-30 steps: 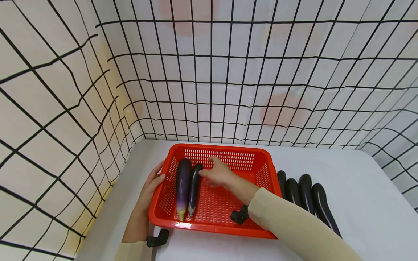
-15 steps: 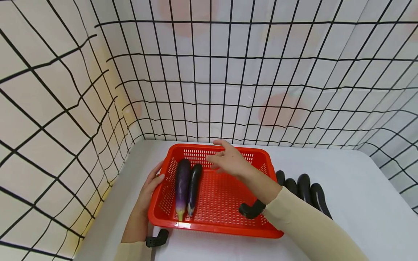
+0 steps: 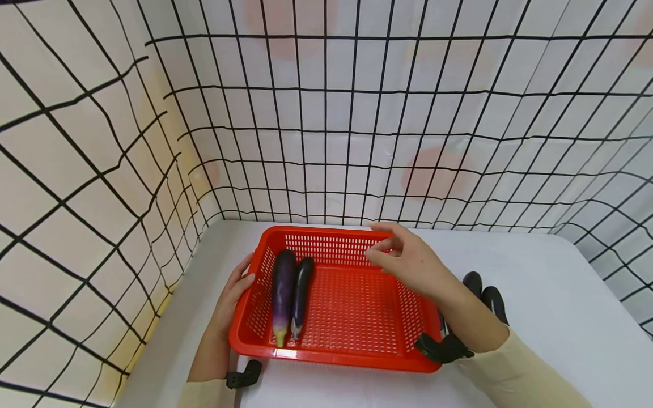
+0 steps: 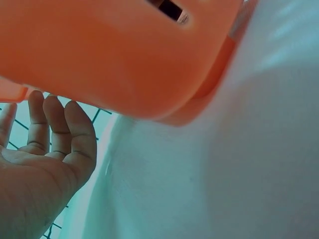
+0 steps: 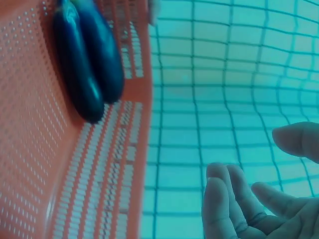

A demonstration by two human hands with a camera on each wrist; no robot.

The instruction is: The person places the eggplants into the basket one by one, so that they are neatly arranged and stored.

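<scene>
Two dark purple eggplants lie side by side in the left part of a red plastic basket [image 3: 336, 360]. The larger eggplant [image 3: 284, 292] is on the left, the slimmer eggplant [image 3: 302, 297] close to its right. My left hand [image 3: 232, 297] holds the basket's left rim; the left wrist view shows its fingertips [image 4: 75, 114] at the lip. Over the basket's right side hovers my right hand [image 3: 413, 258], holding nothing, thumb and fingers apart. More eggplants [image 3: 494, 303] lie on the table right of the basket, partly hidden behind the right forearm.
A white table [image 3: 551, 300] carries the basket and the loose eggplants. Black wire grid panels [image 3: 352, 133] stand along its back and sides, with pale sheeting behind them. Both wrists wear black camera mounts [image 3: 441, 347].
My right hand has moved away from the slimmer eggplant, rightward across the basket toward its right side. My left hand stays at the left rim, and both eggplants lie where they were.
</scene>
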